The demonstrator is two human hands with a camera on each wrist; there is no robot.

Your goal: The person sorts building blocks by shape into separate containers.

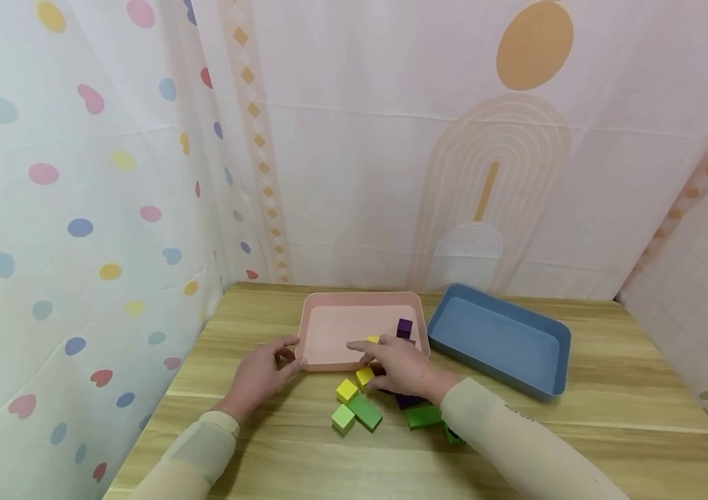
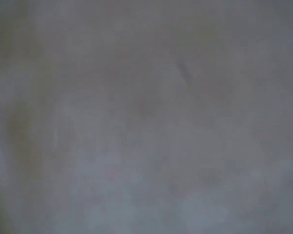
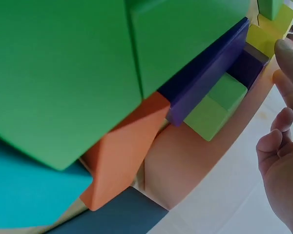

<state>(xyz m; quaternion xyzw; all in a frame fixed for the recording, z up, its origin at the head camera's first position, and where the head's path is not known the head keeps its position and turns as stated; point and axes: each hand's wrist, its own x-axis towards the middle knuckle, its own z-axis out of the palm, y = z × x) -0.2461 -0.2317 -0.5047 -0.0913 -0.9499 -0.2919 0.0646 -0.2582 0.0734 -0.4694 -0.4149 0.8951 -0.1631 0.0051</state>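
Observation:
My left hand (image 1: 262, 375) touches the left side of a pink tray (image 1: 329, 300) with thumb and fingertips near its front corner. Over the tray's front rim reaches my right hand (image 1: 407, 367), index finger stretched out. A yellow cube (image 1: 364, 376) lies close by its thumb and bent fingers; no firm hold shows. Partly behind this hand, another yellow cube (image 1: 373, 339) and a dark purple cube (image 1: 405, 328) sit in the tray. In the right wrist view, the fingers (image 3: 287, 92) are beside yellow blocks (image 3: 262, 40). The left wrist view is only a grey blur.
In front of the tray lie a yellow cube (image 1: 347, 391), a light green cube (image 1: 343, 419) and green blocks (image 1: 365, 413). Orange (image 3: 127, 151) and teal (image 3: 34, 185) blocks show in the right wrist view. A blue tray (image 1: 498, 340) stands at right.

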